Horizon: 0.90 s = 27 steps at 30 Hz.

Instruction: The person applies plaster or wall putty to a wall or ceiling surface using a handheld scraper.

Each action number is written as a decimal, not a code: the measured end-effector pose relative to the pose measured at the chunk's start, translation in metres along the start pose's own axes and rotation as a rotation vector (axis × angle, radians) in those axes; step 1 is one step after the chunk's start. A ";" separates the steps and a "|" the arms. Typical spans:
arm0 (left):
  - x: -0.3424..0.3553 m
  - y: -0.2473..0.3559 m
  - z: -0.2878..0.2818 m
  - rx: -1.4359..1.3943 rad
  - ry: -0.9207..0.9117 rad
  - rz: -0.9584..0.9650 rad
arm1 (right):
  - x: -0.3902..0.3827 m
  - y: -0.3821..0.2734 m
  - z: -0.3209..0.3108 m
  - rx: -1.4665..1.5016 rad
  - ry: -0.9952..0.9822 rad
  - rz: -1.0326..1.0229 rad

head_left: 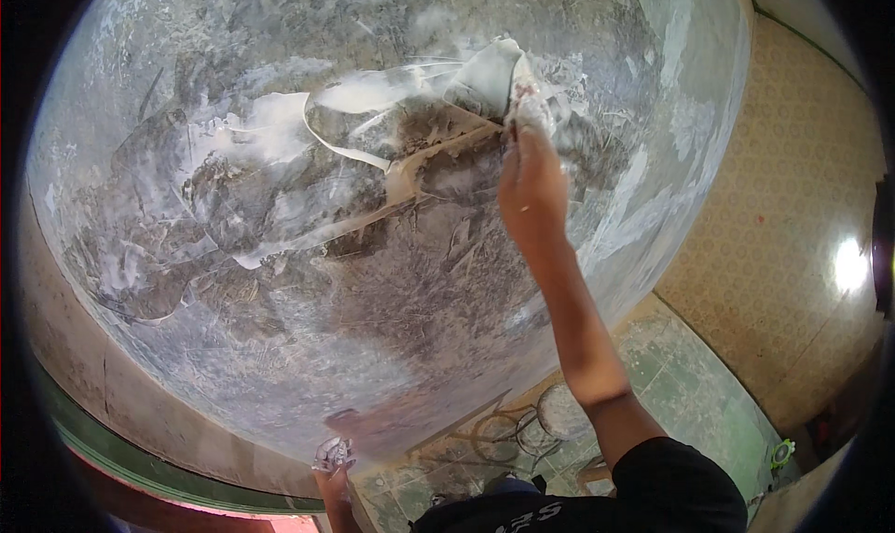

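A person is spreading white plaster over a grey wall [280, 281].

The right hand [531, 174], fingers closing around a trowel [517, 85], is pressing it against the wall's upper middle; the left hand [334, 468], low by the wall's bottom edge, is clutching a lump of plaster [333, 452].

The grey, mottled plaster wall [280, 281] carries smears of wet white putty [270, 118]. A thick white ridge of putty [345, 151] curves just left of the wall's dark bare patch [429, 127]; thinner streaks trail below and left of that patch.
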<state>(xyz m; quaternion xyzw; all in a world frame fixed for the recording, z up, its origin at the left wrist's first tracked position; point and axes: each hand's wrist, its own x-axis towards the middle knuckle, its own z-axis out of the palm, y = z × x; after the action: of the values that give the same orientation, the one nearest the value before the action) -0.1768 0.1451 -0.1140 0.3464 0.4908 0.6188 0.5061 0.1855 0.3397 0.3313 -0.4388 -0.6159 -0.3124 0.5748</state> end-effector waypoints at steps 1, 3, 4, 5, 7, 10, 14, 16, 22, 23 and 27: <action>-0.002 -0.003 -0.002 -0.021 -0.012 0.028 | -0.005 -0.011 0.002 -0.006 -0.087 0.023; -0.005 -0.003 0.000 -0.045 -0.023 0.055 | -0.010 -0.026 0.006 -0.013 -0.177 0.044; -0.005 -0.002 0.001 -0.075 -0.035 0.052 | -0.011 -0.032 0.010 -0.045 -0.120 -0.053; -0.008 0.000 0.003 -0.104 -0.045 0.048 | -0.013 -0.039 0.013 -0.074 -0.064 -0.148; -0.008 0.003 0.008 -0.085 -0.049 0.031 | -0.017 -0.057 0.012 -0.073 -0.092 -0.127; -0.010 0.022 0.026 -0.030 -0.044 0.011 | -0.028 -0.074 0.020 -0.056 -0.106 -0.115; -0.010 0.028 0.041 -0.028 -0.060 0.018 | -0.035 -0.096 0.020 0.010 -0.123 -0.164; -0.009 0.029 0.046 -0.005 -0.055 0.011 | -0.037 -0.103 0.019 0.049 -0.100 -0.215; -0.014 0.025 0.043 0.009 -0.017 0.038 | -0.049 -0.104 0.024 0.138 -0.144 -0.240; -0.017 0.025 0.039 -0.027 -0.027 0.065 | -0.050 -0.100 0.024 0.132 -0.143 -0.290; -0.020 0.015 0.025 -0.029 -0.008 0.051 | -0.045 -0.066 0.019 0.066 -0.164 -0.473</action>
<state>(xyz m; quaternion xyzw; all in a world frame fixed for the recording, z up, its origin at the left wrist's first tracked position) -0.1526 0.1325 -0.0914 0.3538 0.4707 0.6372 0.4973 0.1164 0.3208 0.2926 -0.2872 -0.7560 -0.3814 0.4478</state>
